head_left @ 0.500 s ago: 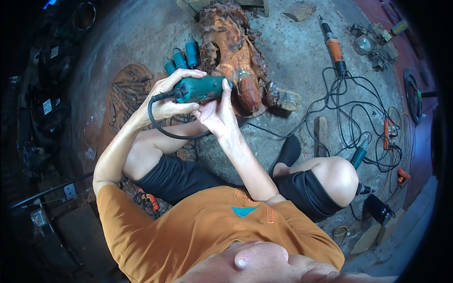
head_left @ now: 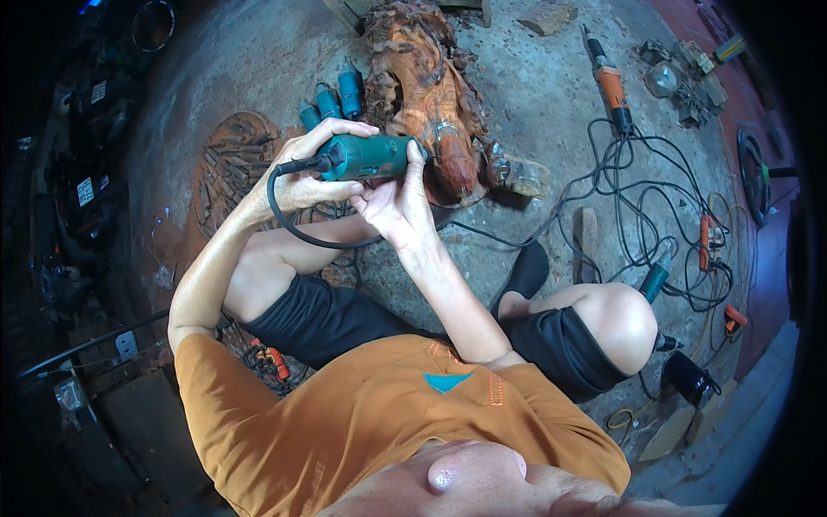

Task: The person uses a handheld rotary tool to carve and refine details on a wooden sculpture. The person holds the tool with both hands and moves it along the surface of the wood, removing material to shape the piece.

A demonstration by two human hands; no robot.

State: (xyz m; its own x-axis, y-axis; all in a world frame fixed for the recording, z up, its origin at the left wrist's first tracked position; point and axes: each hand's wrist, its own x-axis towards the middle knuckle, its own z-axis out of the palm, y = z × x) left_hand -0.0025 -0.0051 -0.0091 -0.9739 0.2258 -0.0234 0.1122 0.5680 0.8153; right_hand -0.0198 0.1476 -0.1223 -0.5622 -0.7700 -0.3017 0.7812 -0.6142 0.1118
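Observation:
A green corded die grinder (head_left: 369,155) lies sideways between my hands, held up in front of the carved wood. My left hand (head_left: 297,177) grips its cord end, fingers over the top and thumb along the underside. At the other end, my right hand (head_left: 401,207) pinches it with the thumb on the front, its fingers partly hidden beneath the body. A black cord (head_left: 284,226) loops down from the grinder's left end. Just beyond my hands is a reddish-brown wood carving (head_left: 422,65) with a rounded near end; the grinder's tip is partly hidden by my right thumb.
Several teal power tools (head_left: 327,102) stand left of the carving, near a round tray of slender tools (head_left: 237,164). At right lie an orange grinder (head_left: 612,89), tangled black cords (head_left: 633,202), another green tool (head_left: 656,277) and a black cylindrical container (head_left: 687,379).
The grinder has turned slightly about its length and shifted up a little in my hands' grip. Both hands stay on it in nearly the same places.

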